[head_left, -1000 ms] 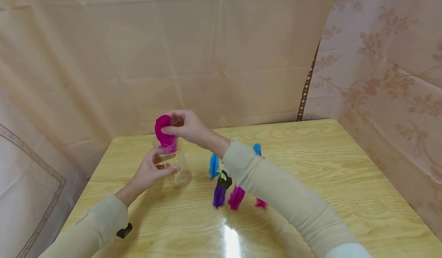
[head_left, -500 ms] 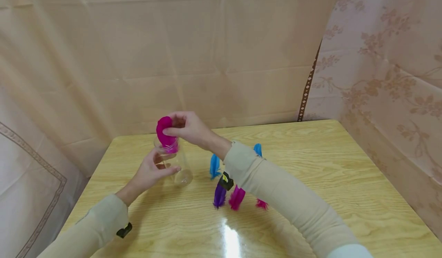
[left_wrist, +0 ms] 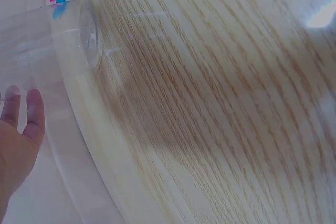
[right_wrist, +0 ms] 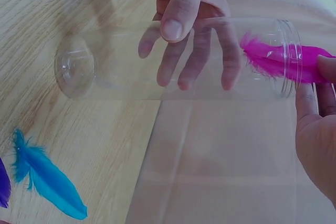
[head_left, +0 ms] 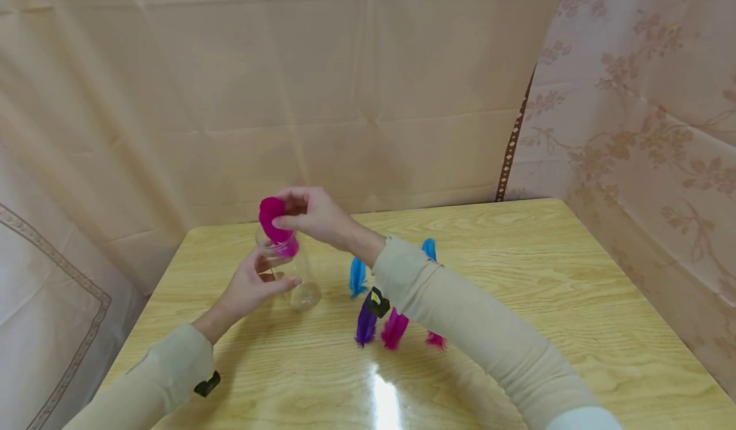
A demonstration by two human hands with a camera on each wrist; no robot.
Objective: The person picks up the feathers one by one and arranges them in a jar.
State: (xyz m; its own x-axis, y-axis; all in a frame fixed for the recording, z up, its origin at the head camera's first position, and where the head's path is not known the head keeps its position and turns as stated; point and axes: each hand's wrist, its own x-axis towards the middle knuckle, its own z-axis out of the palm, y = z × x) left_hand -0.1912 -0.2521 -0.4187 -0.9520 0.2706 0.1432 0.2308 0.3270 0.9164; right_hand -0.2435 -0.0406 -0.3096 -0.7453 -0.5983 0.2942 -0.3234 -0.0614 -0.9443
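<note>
A clear plastic jar [head_left: 301,273] stands on the table in the head view, its threaded mouth upward. My left hand [head_left: 255,286] grips its side, thumb in front and fingers curled behind, as the right wrist view shows through the wall of the jar [right_wrist: 121,72]. At the mouth, my right hand [head_left: 319,216] pinches a magenta feather [head_left: 272,214] between thumb and fingers. The fluffy end of that feather [right_wrist: 262,59] reaches inside the jar's neck, while its other end stays above the rim.
Right of the jar lie blue feathers [head_left: 357,276], a purple feather [head_left: 365,324] and magenta feathers [head_left: 394,329], partly covered by my right sleeve [head_left: 460,308]. The wooden table [head_left: 299,379] meets a beige cloth [head_left: 259,98] at its back edge.
The magenta feather has sunk very slightly into the jar's mouth, and my right hand has lowered a little with it. My left hand and the jar have stayed in place.
</note>
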